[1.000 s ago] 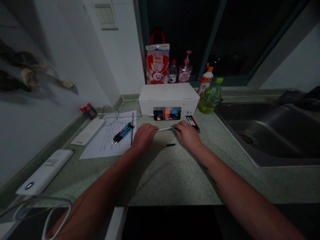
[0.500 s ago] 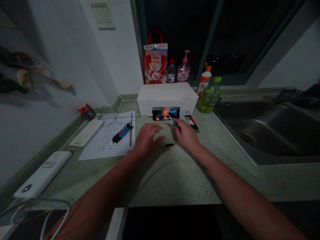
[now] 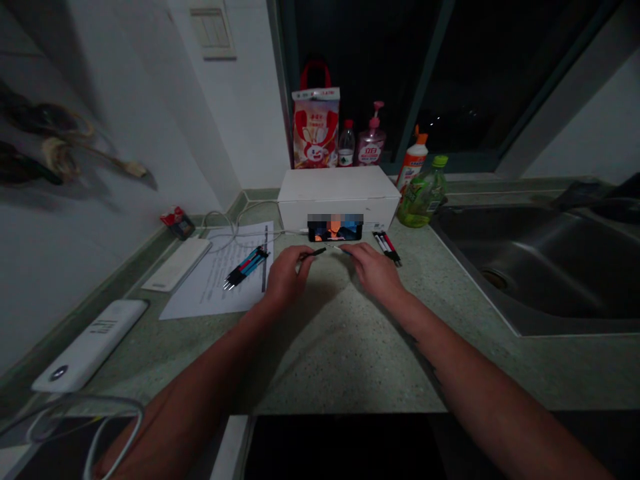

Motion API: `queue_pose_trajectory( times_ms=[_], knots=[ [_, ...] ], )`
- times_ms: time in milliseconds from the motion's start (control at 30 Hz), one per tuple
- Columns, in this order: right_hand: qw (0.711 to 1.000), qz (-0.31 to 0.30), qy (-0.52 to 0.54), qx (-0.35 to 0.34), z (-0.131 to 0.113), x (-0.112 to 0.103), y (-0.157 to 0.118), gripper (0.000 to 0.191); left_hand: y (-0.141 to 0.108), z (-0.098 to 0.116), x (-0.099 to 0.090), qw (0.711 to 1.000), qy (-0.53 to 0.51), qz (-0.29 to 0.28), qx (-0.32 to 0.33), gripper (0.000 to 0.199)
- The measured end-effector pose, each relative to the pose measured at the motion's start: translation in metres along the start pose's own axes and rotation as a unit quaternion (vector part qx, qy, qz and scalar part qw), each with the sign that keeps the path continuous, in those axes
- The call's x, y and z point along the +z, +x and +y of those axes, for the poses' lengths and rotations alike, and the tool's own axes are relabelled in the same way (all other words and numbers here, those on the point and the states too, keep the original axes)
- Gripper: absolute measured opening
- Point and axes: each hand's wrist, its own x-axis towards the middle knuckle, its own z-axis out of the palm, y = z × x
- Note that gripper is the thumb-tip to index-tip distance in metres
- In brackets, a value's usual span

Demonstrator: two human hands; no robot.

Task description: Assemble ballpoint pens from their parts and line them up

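Observation:
My left hand (image 3: 289,272) pinches a small black pen part (image 3: 315,253) that points to the right, above the counter. Facing it, my right hand (image 3: 374,270) is closed on a thin pen piece (image 3: 345,251) with a light tip; most of that piece is hidden by the fingers. The two pieces are close together with a small gap. Several blue, red and black pens (image 3: 246,267) lie on a printed sheet (image 3: 200,293) to the left. More pens (image 3: 387,248), white and red with black, lie right of a phone (image 3: 335,231) that shows a video.
Behind the phone stands a white box (image 3: 340,185), with bottles (image 3: 371,143) and a red bag (image 3: 316,130) beyond it. A sink (image 3: 550,260) is at right. White power bank (image 3: 93,347), flat white box (image 3: 177,265) and cables (image 3: 233,230) lie at left.
My left hand has closed on the black part, which lay on the counter before and is now lifted. The piece in my right hand has tilted from upward to pointing left.

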Motion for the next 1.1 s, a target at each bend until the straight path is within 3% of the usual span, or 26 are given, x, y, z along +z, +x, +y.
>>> queue_pose_trajectory(
  times_ms=[300,533,667,767,933,1000,1100],
  knots=[
    [0.999,-0.021,-0.032,-0.004,-0.001,-0.001,0.000,0.050,0.001,-0.002,-0.003,0.998,-0.013,0.054,-0.005,0.016],
    [0.997,-0.041,-0.065,-0.004,-0.002,-0.004,0.000,0.051,0.003,-0.008,-0.003,0.998,-0.005,0.037,0.058,0.017],
    [0.997,-0.044,-0.051,-0.048,-0.005,-0.004,0.000,0.050,0.004,-0.008,0.000,0.995,-0.024,0.012,0.098,0.014],
    [0.996,-0.039,-0.014,-0.077,-0.010,-0.001,0.000,0.046,0.002,-0.004,0.003,0.996,-0.073,-0.015,0.048,0.010],
    [0.995,-0.030,0.021,-0.096,-0.011,0.004,0.000,0.027,-0.001,0.002,0.006,0.970,-0.192,-0.078,-0.125,0.018],
    [0.995,-0.028,0.028,-0.095,-0.008,0.004,0.000,0.024,-0.001,0.001,0.008,0.962,-0.218,-0.084,-0.139,0.014],
    [0.994,-0.032,0.044,-0.091,-0.006,0.004,-0.001,0.025,0.000,-0.002,0.009,0.969,-0.221,-0.061,-0.092,0.005]
  ],
)
